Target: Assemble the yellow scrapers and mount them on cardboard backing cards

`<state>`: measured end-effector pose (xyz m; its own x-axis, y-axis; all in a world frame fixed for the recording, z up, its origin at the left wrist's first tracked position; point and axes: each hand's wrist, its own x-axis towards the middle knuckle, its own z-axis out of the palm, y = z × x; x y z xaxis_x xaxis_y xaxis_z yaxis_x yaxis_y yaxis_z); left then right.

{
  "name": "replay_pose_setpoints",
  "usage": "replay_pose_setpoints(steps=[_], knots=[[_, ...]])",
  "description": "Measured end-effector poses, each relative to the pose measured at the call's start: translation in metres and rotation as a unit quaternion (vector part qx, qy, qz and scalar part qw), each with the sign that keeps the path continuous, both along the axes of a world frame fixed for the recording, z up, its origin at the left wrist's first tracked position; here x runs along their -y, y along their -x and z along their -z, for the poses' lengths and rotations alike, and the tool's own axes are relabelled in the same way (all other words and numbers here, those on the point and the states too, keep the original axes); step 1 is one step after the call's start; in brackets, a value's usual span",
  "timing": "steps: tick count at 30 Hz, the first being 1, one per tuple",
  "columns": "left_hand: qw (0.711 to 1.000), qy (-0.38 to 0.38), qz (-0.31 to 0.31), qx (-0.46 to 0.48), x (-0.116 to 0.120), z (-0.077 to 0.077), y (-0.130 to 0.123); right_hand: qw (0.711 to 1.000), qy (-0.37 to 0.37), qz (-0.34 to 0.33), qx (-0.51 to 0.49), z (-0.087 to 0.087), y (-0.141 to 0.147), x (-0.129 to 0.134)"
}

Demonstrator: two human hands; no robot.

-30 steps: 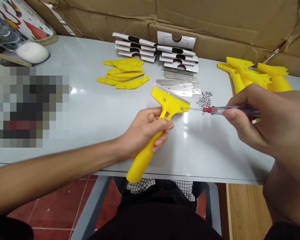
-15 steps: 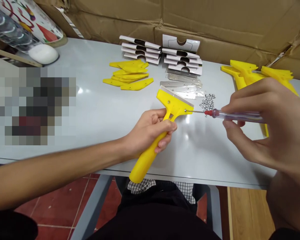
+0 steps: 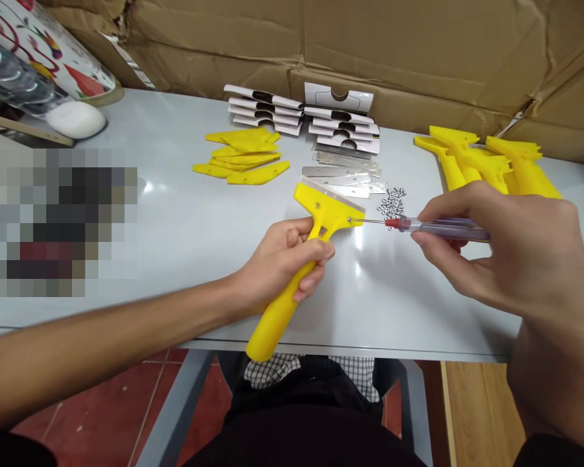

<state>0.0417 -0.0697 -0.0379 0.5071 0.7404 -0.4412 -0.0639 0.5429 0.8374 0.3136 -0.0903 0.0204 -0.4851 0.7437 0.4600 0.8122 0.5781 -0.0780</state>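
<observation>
My left hand (image 3: 292,259) is wrapped round the handle of a yellow scraper (image 3: 275,321), whose wide head points up and away from me. A blade edge shows along the top of the head. Two screws sit in the head. My right hand (image 3: 496,246) grips a clear-handled screwdriver (image 3: 452,228) with a red collar, held nearly level. Its thin shaft reaches the right-hand screw (image 3: 349,220). Beyond the shaft lies a small heap of screws and nuts (image 3: 393,202), and behind the head are flat metal blades (image 3: 338,174).
Yellow flat pieces (image 3: 257,173) lie behind on the left, folded white cards (image 3: 343,123) at the back. More yellow handles (image 3: 467,155) rest at the back right. A cardboard wall (image 3: 214,52) borders the grey table (image 3: 175,233); a bottle (image 3: 75,119) lies at far left.
The whole view has shifted a little, so things on the table appear slightly lower and further left. Both hands keep their grips, and the screwdriver tip stays at the same screw.
</observation>
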Motion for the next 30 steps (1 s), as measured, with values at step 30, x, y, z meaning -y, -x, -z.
replay_pose_setpoints(steps=[30], knots=[[1.0,-0.009,0.006,0.024,-0.0003,0.002,-0.001,0.999,-0.029,0.026,-0.038,0.0055,0.0008,-0.0084]])
